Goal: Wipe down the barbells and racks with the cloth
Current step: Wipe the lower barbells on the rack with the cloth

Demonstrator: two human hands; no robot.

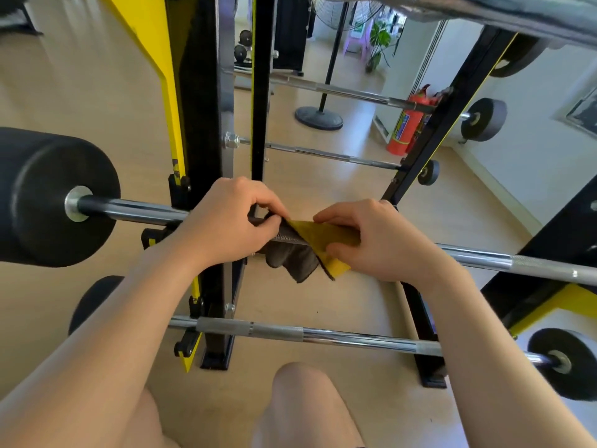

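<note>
A cloth [310, 250], yellow on one side and dark grey on the other, is draped over the chrome barbell [135, 210] that runs across the middle of the head view. My left hand [226, 226] pinches the cloth's grey end on the bar. My right hand [381, 240] grips the yellow end, wrapped round the bar. The bar rests on a black and yellow rack [200, 130] and carries a large black plate [55, 198] at its left end.
Another barbell [323, 334] lies lower on the rack, close to my knees, with a black plate [568, 363] at the right. More bars [329, 155] sit on farther rungs. A red fire extinguisher [405, 127] and a fan stand [318, 116] are on the floor behind.
</note>
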